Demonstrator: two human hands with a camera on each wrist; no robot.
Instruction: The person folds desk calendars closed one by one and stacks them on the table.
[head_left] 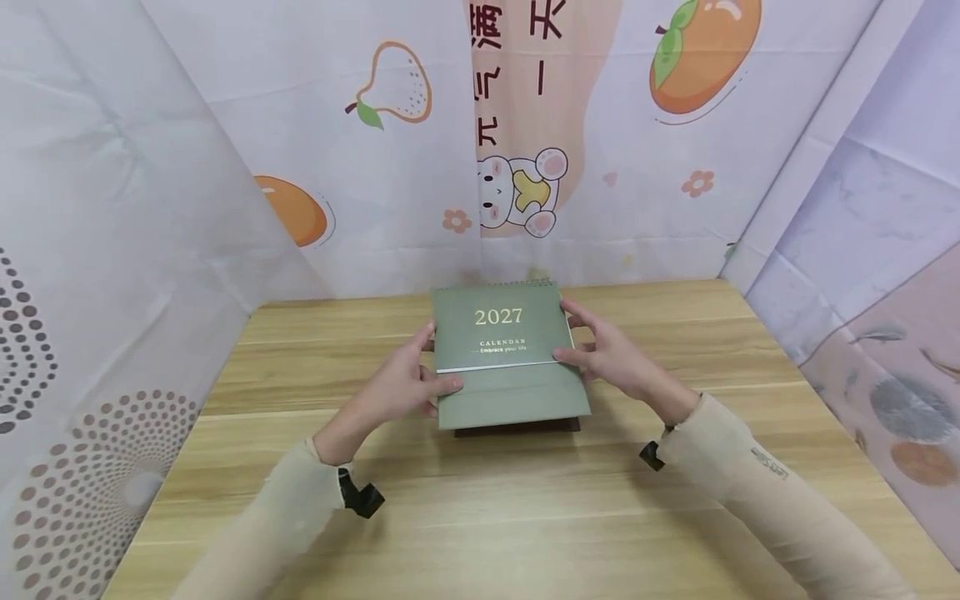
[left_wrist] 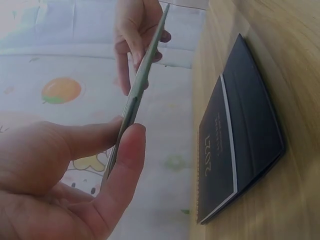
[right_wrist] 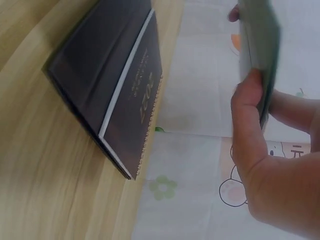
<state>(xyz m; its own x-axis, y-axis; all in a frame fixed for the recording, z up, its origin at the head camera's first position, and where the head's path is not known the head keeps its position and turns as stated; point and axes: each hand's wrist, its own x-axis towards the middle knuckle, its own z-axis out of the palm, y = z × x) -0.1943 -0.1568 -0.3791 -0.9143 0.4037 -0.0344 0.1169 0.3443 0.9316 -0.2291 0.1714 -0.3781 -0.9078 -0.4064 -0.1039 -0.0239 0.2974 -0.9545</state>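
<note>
A green desk calendar [head_left: 498, 342] marked 2027 is held in the air between both hands. My left hand [head_left: 405, 375] grips its left edge, thumb on the front cover and fingers behind. At its right edge, my right hand [head_left: 603, 350] pinches it in the same way. Below it a dark 2027 calendar [left_wrist: 225, 145] lies flat on the table, with a gap between the two in both wrist views. From the head view the green one hides nearly all of the dark calendar [head_left: 517, 427]; only its front edge shows. Spiral binding [right_wrist: 150, 130] runs along the dark calendar's far side.
The wood-grain table [head_left: 480, 517] reaches back to a white cloth [head_left: 615, 183] printed with fruit, flowers and a cartoon animal. More patterned cloth hangs at the left [head_left: 112, 250] and right sides. Black straps with small black pieces [head_left: 363, 498] sit at the wrists.
</note>
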